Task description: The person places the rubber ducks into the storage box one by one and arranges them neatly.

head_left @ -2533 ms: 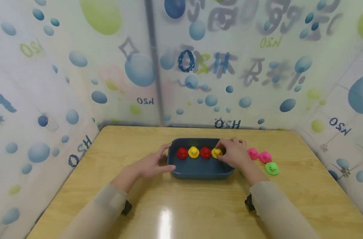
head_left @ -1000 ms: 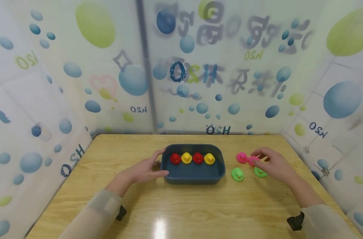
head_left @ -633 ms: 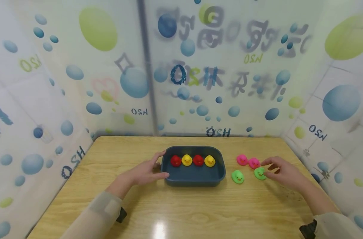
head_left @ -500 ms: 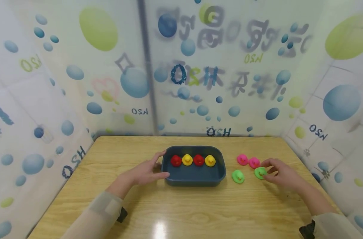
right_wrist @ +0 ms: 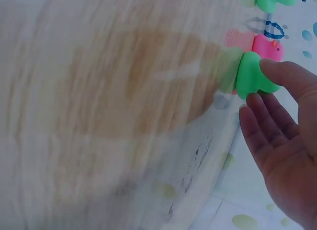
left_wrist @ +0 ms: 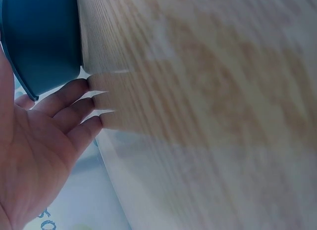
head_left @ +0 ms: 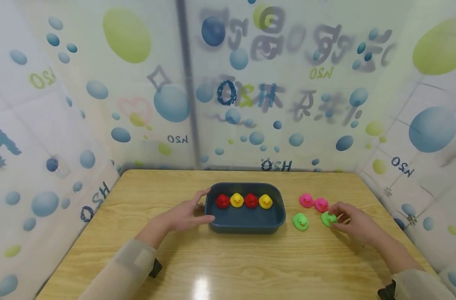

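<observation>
My right hand (head_left: 357, 225) pinches a green rubber duck (head_left: 327, 219) at the right of the table. In the right wrist view the thumb lies on one side of this green duck (right_wrist: 250, 74), with fingertips at its other side. My left hand (head_left: 184, 215) rests against the left end of a dark blue tray (head_left: 246, 228), thumb and index finger spread along its rim. The left wrist view shows its other fingers extended beside the tray wall (left_wrist: 44, 42). Inside the tray stand red ducks (head_left: 223, 201) and yellow ducks (head_left: 265, 201), alternating in one row.
Pink ducks (head_left: 306, 200) sit just behind the pinched duck, and another green duck (head_left: 301, 221) stands between it and the tray. The wooden table (head_left: 168, 262) meets a printed curtain (head_left: 156, 154) along its back edge.
My right hand has left a yellow duck in the tray's row, moved right past the pink ducks and closed its fingers on the green duck. The left hand has stayed at the tray.
</observation>
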Demonstrator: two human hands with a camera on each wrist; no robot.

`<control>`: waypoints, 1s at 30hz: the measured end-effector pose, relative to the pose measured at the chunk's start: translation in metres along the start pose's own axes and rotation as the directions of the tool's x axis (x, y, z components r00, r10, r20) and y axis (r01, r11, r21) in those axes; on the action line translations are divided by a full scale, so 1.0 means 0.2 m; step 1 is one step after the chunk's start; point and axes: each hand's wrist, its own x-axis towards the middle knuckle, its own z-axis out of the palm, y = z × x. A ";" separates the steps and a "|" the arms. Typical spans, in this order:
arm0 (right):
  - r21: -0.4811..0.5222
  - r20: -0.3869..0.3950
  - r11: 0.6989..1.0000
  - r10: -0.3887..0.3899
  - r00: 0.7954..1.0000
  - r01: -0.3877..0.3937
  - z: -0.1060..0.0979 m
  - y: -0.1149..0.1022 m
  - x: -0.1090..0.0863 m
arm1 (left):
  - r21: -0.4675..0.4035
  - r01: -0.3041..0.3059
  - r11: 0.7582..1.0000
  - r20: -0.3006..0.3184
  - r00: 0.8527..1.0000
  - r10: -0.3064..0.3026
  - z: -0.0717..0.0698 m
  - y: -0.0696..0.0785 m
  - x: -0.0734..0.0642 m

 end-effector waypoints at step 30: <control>0.183 -0.097 0.950 -0.237 0.967 0.252 0.11 -0.59 0.16 | 0.007 -0.001 1.000 0.005 1.000 0.001 0.00 0.00 0.00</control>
